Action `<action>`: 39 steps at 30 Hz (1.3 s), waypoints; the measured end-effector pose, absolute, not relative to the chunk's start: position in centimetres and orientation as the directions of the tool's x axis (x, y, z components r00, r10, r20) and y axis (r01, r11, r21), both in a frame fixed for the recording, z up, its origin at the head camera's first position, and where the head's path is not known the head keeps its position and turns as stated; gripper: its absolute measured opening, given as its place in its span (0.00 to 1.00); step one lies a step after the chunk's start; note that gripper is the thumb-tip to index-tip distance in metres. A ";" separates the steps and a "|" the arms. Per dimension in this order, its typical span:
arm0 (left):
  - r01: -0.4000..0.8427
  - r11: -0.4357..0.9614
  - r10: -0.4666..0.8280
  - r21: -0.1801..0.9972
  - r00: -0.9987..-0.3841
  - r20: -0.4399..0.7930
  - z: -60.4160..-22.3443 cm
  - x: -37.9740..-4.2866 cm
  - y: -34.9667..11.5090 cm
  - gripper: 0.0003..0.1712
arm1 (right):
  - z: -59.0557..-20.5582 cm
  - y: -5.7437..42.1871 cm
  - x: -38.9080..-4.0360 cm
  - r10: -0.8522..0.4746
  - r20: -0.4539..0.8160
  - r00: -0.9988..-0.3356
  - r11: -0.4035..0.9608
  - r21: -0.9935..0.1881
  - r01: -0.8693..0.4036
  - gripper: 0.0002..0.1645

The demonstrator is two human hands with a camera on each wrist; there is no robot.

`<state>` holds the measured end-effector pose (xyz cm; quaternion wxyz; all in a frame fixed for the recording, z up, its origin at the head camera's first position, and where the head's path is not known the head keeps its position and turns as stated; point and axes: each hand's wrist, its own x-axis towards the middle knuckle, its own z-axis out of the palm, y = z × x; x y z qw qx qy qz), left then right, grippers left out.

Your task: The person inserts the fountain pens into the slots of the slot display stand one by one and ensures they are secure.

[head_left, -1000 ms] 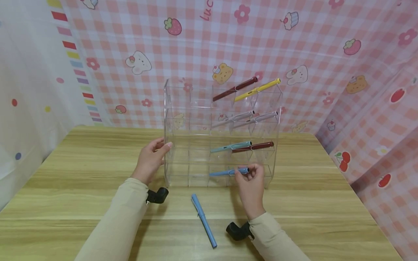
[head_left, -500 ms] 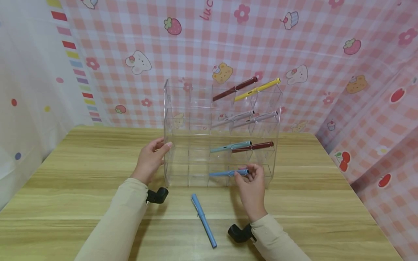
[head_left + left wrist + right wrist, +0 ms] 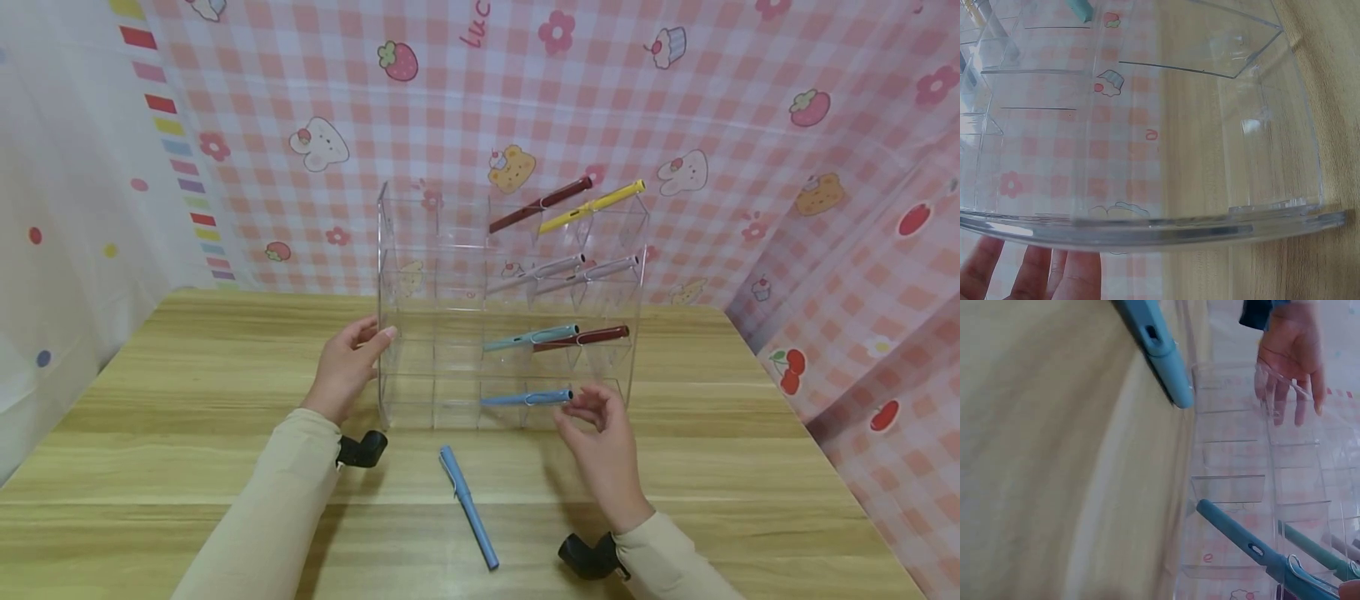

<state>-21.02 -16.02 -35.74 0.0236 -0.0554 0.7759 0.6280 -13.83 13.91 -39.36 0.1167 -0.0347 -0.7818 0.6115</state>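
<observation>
A clear acrylic display rack (image 3: pixel 457 367) stands upright on the table. My left hand (image 3: pixel 341 367) rests against its left side panel, and in the left wrist view the fingers (image 3: pixel 1082 275) lie along the outside of that panel. A blue fountain pen (image 3: pixel 517 398) lies across the rack's bottom tier, its capped end pointing right. Just off that end is my right hand (image 3: pixel 606 450), its fingers loosely bent with nothing in them. Another blue fountain pen (image 3: pixel 468 508) lies on the table in front of the rack, between my forearms.
Higher tiers hold a teal pen (image 3: pixel 525 338), two dark red pens, one (image 3: pixel 551 200) at the top, a yellow pen (image 3: pixel 592 207) and two pale lilac pens, one (image 3: pixel 611 268) at the right. A checked curtain (image 3: pixel 450 108) hangs behind the wooden table (image 3: pixel 187 375).
My right hand has let go of the blue pen in the bottom tier and drawn back to the right. The left hand and the pen on the table have stayed put.
</observation>
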 end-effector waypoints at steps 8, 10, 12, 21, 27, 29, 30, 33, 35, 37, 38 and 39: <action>-0.119 0.210 -0.061 0.970 -0.992 -0.109 -35.8 -21.1 -16.0 0.37 | -39.8 14.0 -12.4 0.098 0.072 -0.993 0.326 -0.945 -0.037 0.22; -0.122 0.208 -0.065 0.970 -0.992 -0.111 -35.9 -21.2 -16.0 0.36 | -39.9 13.7 -12.2 0.064 0.047 -0.997 0.338 -0.941 -0.023 0.20; -0.123 0.205 -0.067 0.971 -0.992 -0.111 -35.9 -21.2 -16.0 0.36 | -40.0 13.2 -12.0 0.024 0.035 -0.999 0.355 -0.935 -0.024 0.19; -0.129 0.196 -0.068 0.972 -0.991 -0.118 -35.9 -21.1 -16.1 0.37 | -40.1 11.5 -12.2 -0.195 -0.053 -0.979 0.450 -0.892 -0.041 0.19; -0.128 0.196 -0.063 0.972 -0.991 -0.118 -35.9 -21.1 -16.0 0.37 | -40.3 10.0 -13.1 -0.369 -0.091 -0.925 0.504 -0.855 -0.117 0.23; -0.125 0.195 -0.060 0.973 -0.991 -0.116 -35.9 -21.2 -16.0 0.37 | -40.3 9.5 -13.5 -0.407 -0.098 -0.908 0.517 -0.845 -0.140 0.24; -0.125 0.197 -0.060 0.972 -0.991 -0.116 -35.9 -21.2 -16.0 0.38 | -40.3 9.3 -13.6 -0.421 -0.104 -0.901 0.522 -0.840 -0.147 0.23; -0.128 0.203 -0.058 0.971 -0.991 -0.118 -35.9 -21.2 -16.0 0.38 | -40.3 8.6 -14.1 -0.449 -0.117 -0.886 0.536 -0.828 -0.162 0.23; -0.130 0.204 -0.059 0.970 -0.991 -0.120 -35.9 -21.2 -16.0 0.38 | -40.2 8.2 -14.3 -0.455 -0.132 -0.881 0.552 -0.818 -0.162 0.23; -0.131 0.208 -0.059 0.969 -0.991 -0.122 -35.9 -21.2 -16.0 0.38 | -40.2 7.9 -14.6 -0.454 -0.153 -0.878 0.575 -0.803 -0.157 0.23; -0.131 0.208 -0.059 0.969 -0.991 -0.121 -35.9 -21.2 -16.0 0.38 | -40.2 7.7 -14.6 -0.453 -0.163 -0.876 0.588 -0.794 -0.157 0.24; -0.129 0.207 -0.060 0.970 -0.991 -0.119 -35.9 -21.2 -16.0 0.38 | -40.2 7.6 -14.7 -0.452 -0.171 -0.875 0.602 -0.783 -0.158 0.24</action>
